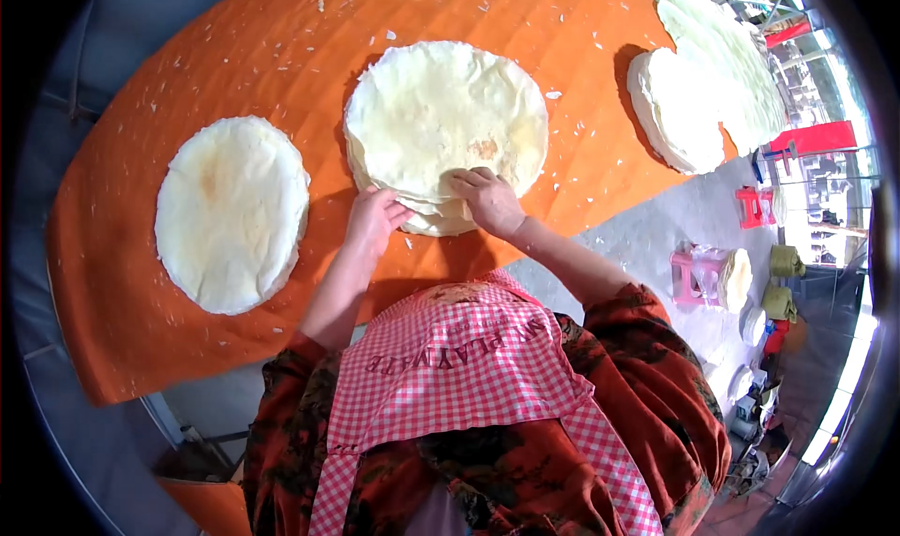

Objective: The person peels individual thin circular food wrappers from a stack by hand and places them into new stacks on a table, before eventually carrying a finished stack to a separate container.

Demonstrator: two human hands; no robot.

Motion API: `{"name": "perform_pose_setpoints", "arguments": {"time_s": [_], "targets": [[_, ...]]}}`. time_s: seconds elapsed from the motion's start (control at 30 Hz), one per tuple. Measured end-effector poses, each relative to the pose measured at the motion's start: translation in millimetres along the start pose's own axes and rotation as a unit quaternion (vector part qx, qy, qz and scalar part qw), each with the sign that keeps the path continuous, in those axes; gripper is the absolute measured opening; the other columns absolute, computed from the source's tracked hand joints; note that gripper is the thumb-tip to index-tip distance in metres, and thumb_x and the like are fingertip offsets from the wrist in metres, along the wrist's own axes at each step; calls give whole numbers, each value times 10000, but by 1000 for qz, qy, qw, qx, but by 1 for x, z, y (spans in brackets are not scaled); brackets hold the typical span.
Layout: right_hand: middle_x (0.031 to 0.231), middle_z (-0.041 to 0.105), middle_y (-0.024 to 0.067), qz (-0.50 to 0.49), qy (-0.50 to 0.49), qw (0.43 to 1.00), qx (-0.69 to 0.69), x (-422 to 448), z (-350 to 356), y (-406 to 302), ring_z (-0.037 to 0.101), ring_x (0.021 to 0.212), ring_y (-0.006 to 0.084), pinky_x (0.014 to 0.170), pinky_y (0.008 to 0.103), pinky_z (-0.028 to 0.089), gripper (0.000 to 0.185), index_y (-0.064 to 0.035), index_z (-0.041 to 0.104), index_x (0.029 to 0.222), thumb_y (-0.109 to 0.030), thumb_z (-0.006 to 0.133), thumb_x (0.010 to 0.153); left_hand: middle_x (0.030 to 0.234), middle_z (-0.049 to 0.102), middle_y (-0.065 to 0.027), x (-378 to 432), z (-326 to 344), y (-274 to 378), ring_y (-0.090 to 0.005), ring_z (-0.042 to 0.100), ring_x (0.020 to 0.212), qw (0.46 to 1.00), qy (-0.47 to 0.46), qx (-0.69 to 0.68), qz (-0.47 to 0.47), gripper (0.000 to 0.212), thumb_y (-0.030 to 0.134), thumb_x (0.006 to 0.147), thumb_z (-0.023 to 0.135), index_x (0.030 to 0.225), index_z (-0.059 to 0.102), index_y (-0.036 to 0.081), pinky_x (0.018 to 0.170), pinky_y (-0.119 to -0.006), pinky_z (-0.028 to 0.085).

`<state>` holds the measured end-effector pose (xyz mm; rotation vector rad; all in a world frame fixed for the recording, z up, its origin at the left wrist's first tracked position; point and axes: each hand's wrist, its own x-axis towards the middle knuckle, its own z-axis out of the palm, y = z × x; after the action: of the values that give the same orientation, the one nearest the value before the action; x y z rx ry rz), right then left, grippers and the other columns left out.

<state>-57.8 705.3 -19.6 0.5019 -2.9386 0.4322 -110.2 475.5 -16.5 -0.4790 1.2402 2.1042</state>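
A stack of thin, pale round flatbread sheets (443, 114) lies in front of me, its top sheet marked by a small brown spot. At the stack's near edge, my right hand (492, 202) grips the rim of the upper sheets, its fingers on top. The rim there is raised and layered, and my thumb is partly hidden. My left hand (373, 219) touches the near left rim with its fingertips; whether it pinches a sheet is unclear.
An orange cloth (323, 135) with scattered crumbs covers the table. Another flatbread stack (232, 216) lies left, and a brightly lit stack (675, 110) lies right, beside overlapping pale sheets (745, 79). Pink stools (692, 276) stand on the floor to the right.
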Motion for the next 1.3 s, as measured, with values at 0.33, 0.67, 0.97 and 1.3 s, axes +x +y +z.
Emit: {"name": "perform_pose_setpoints", "arguments": {"time_s": [0.33, 0.67, 0.97, 1.3], "targets": [[1040, 633, 128, 97, -5, 988, 120, 7, 32, 44, 607, 943, 285, 745, 404, 494, 330, -107, 665, 1004, -258, 681, 712, 1217, 509, -226, -8, 13, 8, -325, 525, 1146, 960, -176, -216, 27, 303, 82, 895, 452, 1177, 455, -29, 992, -429, 442], [849, 677, 96, -6, 119, 992, -49, 100, -151, 14, 642, 757, 302, 661, 380, 522, 309, -130, 700, 918, 9, 527, 703, 1171, 501, -127, -27, -29, -23, -195, 531, 1034, 978, 86, 52, 181, 325, 16, 875, 511, 1195, 468, -22, 901, -339, 476], [813, 659, 95, 18, 66, 998, 11, 17, 1, 20, 629, 779, 280, 664, 402, 514, 246, -142, 674, 939, -84, 552, 734, 1123, 507, -105, -18, -17, -9, -175, 530, 1014, 981, 125, 60, 137, 368, 37, 847, 558, 1199, 458, -2, 843, -325, 477], [754, 644, 129, 120, -83, 985, 96, 37, -28, 36, 616, 697, 334, 662, 412, 510, 222, -103, 660, 929, -65, 573, 729, 1055, 539, -142, -5, -6, 4, -248, 571, 960, 989, 93, 57, 95, 387, 91, 851, 557, 1199, 436, -27, 821, -391, 511]]}}
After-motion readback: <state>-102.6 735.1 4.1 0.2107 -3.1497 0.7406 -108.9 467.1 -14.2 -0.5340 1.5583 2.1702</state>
